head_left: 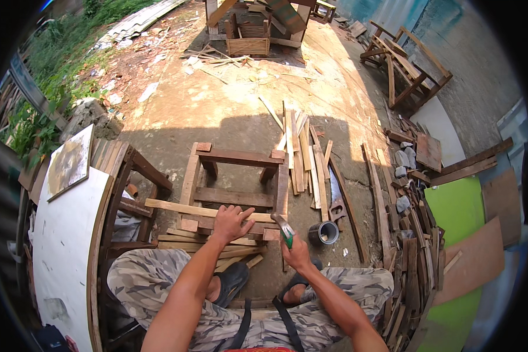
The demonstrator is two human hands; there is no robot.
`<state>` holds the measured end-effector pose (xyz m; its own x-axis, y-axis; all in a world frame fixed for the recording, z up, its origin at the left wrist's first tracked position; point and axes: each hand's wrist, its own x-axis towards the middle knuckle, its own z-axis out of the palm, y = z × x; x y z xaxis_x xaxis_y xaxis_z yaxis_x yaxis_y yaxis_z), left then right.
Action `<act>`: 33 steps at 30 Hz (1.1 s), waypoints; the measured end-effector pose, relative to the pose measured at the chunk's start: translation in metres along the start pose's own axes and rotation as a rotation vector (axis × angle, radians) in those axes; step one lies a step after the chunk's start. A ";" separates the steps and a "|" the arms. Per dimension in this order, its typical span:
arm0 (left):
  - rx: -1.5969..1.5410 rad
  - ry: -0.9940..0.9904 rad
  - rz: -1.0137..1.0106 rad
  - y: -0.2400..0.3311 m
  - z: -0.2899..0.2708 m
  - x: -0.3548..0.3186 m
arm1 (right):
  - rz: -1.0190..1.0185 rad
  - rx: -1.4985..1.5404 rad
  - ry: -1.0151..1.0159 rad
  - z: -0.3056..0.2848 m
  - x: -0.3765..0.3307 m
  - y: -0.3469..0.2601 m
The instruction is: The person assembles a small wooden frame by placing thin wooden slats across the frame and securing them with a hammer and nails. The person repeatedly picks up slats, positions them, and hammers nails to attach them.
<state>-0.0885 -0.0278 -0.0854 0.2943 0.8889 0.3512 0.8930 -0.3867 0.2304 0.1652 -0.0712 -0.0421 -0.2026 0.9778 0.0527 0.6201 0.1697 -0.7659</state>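
On the ground before the seated person, head view: a small wooden frame [236, 176] lies in a dirt yard, pale slat [208, 210] laid across its near side. Left hand [231, 222] presses flat on the slat, fingers spread, pinning it, not gripping round it. Right hand [297, 253] is closed tight on a green-handled hammer [284, 227], head raised just right of the left hand, above the frame's near right corner. A metal can [324, 233] stands close by on the right; a handsaw [335, 196] lies beyond it. Loose slats [302, 152] are piled past the frame, scrap boards [413, 234] on the right.

Risk, as judged: the left fingers sit near the strike point, so a glancing blow could catch them. The slat rests loose; a hit could shift it off line. No nail can be made out.
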 end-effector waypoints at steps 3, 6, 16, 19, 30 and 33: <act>-0.022 -0.020 -0.007 0.001 -0.001 0.001 | 0.110 0.003 -0.032 0.001 0.001 0.001; -0.009 -0.007 0.003 -0.001 -0.003 0.002 | 0.055 0.088 0.025 0.001 -0.001 0.004; -0.020 0.020 0.016 0.000 0.002 0.001 | 0.151 -0.058 -0.012 -0.005 0.004 0.014; -0.078 0.016 -0.007 -0.001 0.003 0.002 | 0.140 -0.029 0.094 -0.023 0.004 0.014; -0.271 -0.014 0.084 0.022 0.004 -0.005 | 0.168 0.091 0.242 -0.064 0.007 0.006; -0.270 -0.026 0.051 0.025 0.006 -0.010 | 0.294 0.209 0.189 -0.072 0.008 0.005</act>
<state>-0.0672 -0.0442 -0.0889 0.3486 0.8710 0.3461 0.7547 -0.4798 0.4474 0.2213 -0.0538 0.0001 0.1153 0.9896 -0.0865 0.4597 -0.1304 -0.8784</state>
